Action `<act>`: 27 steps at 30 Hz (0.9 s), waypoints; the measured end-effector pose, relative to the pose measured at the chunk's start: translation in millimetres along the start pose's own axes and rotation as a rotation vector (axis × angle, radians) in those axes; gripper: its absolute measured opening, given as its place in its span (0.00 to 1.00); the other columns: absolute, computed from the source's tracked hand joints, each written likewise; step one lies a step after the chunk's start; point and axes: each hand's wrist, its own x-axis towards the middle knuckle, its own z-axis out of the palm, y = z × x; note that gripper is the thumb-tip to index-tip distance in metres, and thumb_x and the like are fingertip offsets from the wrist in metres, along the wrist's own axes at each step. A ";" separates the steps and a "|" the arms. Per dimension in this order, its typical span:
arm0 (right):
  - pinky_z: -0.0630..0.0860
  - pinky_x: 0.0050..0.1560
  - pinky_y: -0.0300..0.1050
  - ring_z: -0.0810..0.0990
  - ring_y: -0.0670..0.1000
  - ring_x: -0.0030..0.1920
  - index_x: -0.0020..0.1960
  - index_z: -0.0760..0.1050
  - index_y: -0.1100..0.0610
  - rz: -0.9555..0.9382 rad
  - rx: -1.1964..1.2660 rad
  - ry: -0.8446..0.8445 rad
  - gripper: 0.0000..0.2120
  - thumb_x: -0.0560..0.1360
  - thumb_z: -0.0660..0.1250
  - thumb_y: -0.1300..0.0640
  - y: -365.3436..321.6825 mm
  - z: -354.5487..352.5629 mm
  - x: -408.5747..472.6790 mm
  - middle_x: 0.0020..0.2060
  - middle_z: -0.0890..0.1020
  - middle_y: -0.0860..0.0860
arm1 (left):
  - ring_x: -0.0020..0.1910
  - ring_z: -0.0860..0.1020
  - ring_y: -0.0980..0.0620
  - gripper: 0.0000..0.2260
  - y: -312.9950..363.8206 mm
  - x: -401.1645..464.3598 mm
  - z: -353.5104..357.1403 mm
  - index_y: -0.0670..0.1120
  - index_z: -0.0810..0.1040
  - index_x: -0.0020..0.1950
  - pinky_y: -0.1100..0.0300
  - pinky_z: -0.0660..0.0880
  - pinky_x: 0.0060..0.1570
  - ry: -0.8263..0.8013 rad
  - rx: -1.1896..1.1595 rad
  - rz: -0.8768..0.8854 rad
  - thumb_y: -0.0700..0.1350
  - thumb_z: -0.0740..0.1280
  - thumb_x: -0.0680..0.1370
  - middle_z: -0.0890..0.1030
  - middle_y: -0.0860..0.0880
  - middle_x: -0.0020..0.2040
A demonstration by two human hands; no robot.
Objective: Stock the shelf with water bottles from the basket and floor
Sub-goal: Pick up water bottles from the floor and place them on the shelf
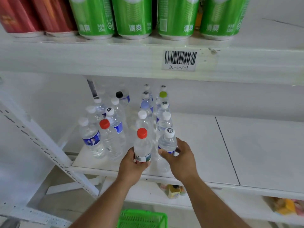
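The left hand [131, 163] wraps its fingers round the lower body of the red-cap bottle [142, 145], held upright at the shelf [205, 145] front edge. At 3 o'clock of it, the right hand [181, 155] grips the white-cap bottle [167, 142] from behind, thumb across the blue label. Both bottles stand at the 6 o'clock end of two rows; whether their bases touch the shelf cannot be told.

Risk: the two bottles stand near each other and close behind the row [162, 116] of stocked bottles. Pushing either one toward 12 o'clock may topple the tall, narrow bottles there in a chain. Releasing the red-cap bottle so near the edge may let it tip off toward the green basket [141, 218] at 6 o'clock.

The bottles are clear plastic, ribbed, filled. Caps are mostly white, some marked in black; two are red, one black, one green. A second group [102, 129] stands at 9 o'clock.
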 end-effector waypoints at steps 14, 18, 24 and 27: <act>0.72 0.40 0.21 0.77 0.27 0.48 0.47 0.68 0.18 0.061 -0.003 -0.015 0.28 0.70 0.78 0.50 -5.6 18.8 13.5 0.46 0.78 0.22 | 0.47 0.83 0.62 0.25 -5.2 32.4 -2.3 0.58 0.76 0.54 0.68 0.77 0.41 -0.098 0.021 0.027 0.50 0.81 0.62 0.84 0.60 0.49; 0.71 0.40 0.21 0.76 0.26 0.49 0.48 0.69 0.20 0.074 -0.017 -0.013 0.26 0.70 0.78 0.49 -6.6 20.3 13.3 0.47 0.77 0.21 | 0.47 0.82 0.62 0.25 -4.4 32.5 -4.9 0.56 0.75 0.55 0.68 0.77 0.42 -0.120 0.031 0.021 0.48 0.81 0.63 0.84 0.58 0.49; 0.73 0.48 0.27 0.78 0.33 0.52 0.58 0.70 0.36 0.145 -0.030 -0.009 0.22 0.71 0.77 0.48 2.8 23.0 6.9 0.50 0.80 0.30 | 0.49 0.81 0.60 0.27 2.9 27.8 -8.3 0.56 0.73 0.59 0.71 0.74 0.40 -0.166 0.061 0.014 0.49 0.81 0.65 0.82 0.58 0.51; 0.76 0.63 0.44 0.77 0.46 0.62 0.69 0.70 0.46 0.198 -0.056 -0.010 0.27 0.73 0.76 0.48 2.4 25.4 1.5 0.61 0.79 0.41 | 0.51 0.81 0.60 0.28 7.9 23.6 -13.0 0.57 0.71 0.60 0.71 0.73 0.42 -0.209 0.061 0.022 0.50 0.81 0.66 0.81 0.58 0.53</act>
